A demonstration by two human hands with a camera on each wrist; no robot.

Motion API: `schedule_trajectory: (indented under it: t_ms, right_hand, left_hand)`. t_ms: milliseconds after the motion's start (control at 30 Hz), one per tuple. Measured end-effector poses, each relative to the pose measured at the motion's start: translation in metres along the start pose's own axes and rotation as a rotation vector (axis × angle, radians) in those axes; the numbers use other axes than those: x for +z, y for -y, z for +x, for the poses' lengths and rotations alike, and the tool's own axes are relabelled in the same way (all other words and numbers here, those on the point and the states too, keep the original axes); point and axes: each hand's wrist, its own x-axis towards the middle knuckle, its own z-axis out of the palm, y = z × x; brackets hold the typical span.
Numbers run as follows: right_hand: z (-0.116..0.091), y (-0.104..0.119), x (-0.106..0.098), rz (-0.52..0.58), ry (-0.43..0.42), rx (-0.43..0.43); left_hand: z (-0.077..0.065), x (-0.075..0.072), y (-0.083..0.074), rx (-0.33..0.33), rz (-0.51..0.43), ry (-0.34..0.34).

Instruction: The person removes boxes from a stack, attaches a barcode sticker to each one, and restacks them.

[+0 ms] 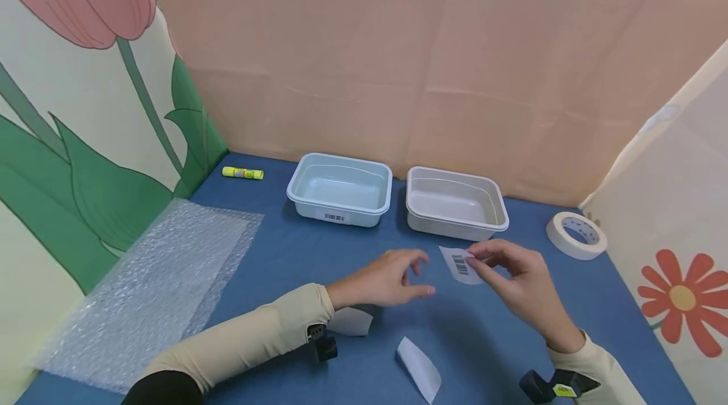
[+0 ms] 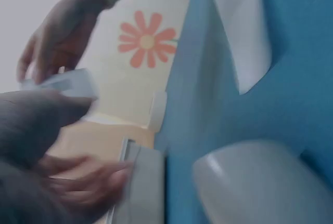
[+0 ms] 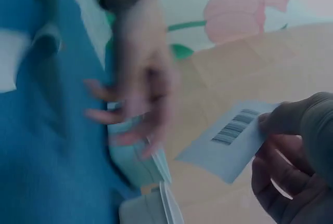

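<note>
A small white barcode label (image 1: 459,265) is pinched by its right edge between the thumb and fingers of my right hand (image 1: 514,282). In the right wrist view the printed barcode (image 3: 235,126) faces the camera. My left hand (image 1: 389,278) holds nothing; its thumb and fingers are spread, a short way left of the label. Behind the hands stand a light blue plastic bin (image 1: 341,185), with a barcode sticker (image 1: 334,217) on its front, and a grey plastic bin (image 1: 455,201) whose visible front is plain.
Two curled white paper pieces lie near the front, one (image 1: 419,370) in the middle and one (image 1: 351,321) beside the left wrist. Bubble wrap (image 1: 153,291) covers the left side. A yellow-green glue stick (image 1: 242,173) lies at back left, a tape roll (image 1: 577,235) at back right.
</note>
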Motion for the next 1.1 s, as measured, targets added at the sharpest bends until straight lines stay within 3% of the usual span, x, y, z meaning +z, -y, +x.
schedule_trajectory:
  t_ms: [100, 200, 300, 400, 500, 600, 700, 900, 1100]
  right_hand:
    - [0.001, -0.008, 0.004, -0.068, 0.035, -0.051]
    - [0.001, -0.014, 0.01, -0.089, 0.078, -0.097]
    - [0.0, -0.017, 0.015, -0.107, 0.091, -0.107]
    - [0.0, -0.024, 0.016, -0.174, 0.085, -0.042]
    - [-0.002, -0.037, 0.011, -0.202, 0.117, 0.145]
    - [-0.005, -0.055, 0.005, -0.118, 0.177, 0.377]
    - [-0.008, -0.071, 0.004, -0.02, 0.194, 0.524]
    - [-0.007, -0.091, 0.009, -0.048, 0.102, 0.592]
    - [-0.002, -0.103, 0.015, -0.117, 0.053, 0.569]
  left_hand:
    - [0.005, -0.007, -0.006, 0.171, 0.079, -0.203]
    - [0.008, -0.008, -0.011, 0.334, 0.147, -0.326]
    - [0.011, -0.007, -0.011, 0.377, 0.185, -0.397]
    - [0.015, -0.005, -0.005, 0.328, 0.138, -0.416]
    - [0.022, -0.005, 0.004, 0.249, 0.024, -0.39]
    - [0.03, -0.004, 0.012, 0.164, -0.084, -0.358]
    - [0.041, 0.0, 0.018, 0.079, -0.137, -0.346]
    - [0.064, 0.002, 0.022, -0.045, -0.052, -0.341]
    - [0.085, 0.003, 0.029, -0.086, 0.084, -0.362]
